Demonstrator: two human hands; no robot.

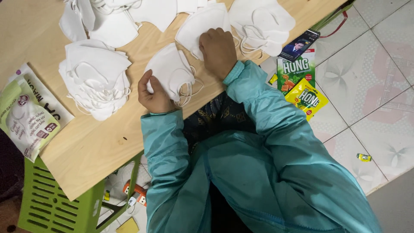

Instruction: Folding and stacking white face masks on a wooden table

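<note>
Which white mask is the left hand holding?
The folded mask near the table's front edge; the left hand grips its edge, while other masks lie untouched or under the right hand.

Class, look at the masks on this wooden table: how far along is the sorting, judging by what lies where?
Looks done: a neat stack of masks at the table's left. In hand: the left hand holds a folded mask, while the right hand presses on another mask. Left: loose masks scattered along the far edge.
</note>
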